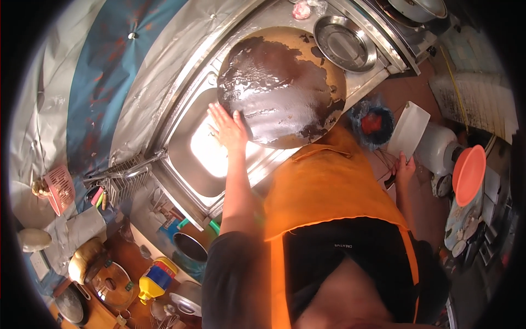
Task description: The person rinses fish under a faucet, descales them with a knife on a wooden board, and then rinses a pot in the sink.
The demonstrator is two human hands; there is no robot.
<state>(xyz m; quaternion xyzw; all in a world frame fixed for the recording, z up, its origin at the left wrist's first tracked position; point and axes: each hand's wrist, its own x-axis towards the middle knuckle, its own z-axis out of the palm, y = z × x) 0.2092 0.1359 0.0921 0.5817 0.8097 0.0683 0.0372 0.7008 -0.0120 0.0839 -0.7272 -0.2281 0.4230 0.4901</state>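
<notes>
A large round cutting board (283, 94), wet and dark with worn light-brown patches, rests over the steel counter and part of the sink (181, 164). My left hand (230, 127) lies flat at the board's left edge, above the basin, its thumb apart from the fingers. Low at my right side, my right hand (404, 164) is closed around the handle of a broad-bladed cleaver (409, 129). The blade points away from my body, over the floor and clear of the board.
Beyond the board sits a round steel dish (346, 43), near a pinkish lump in plastic (302, 10). A gas cylinder (436, 148), an orange-pink basin (469, 174) and a dark bucket (372, 123) stand right. A wire dish rack (127, 179) and yellow bottle (158, 279) are left.
</notes>
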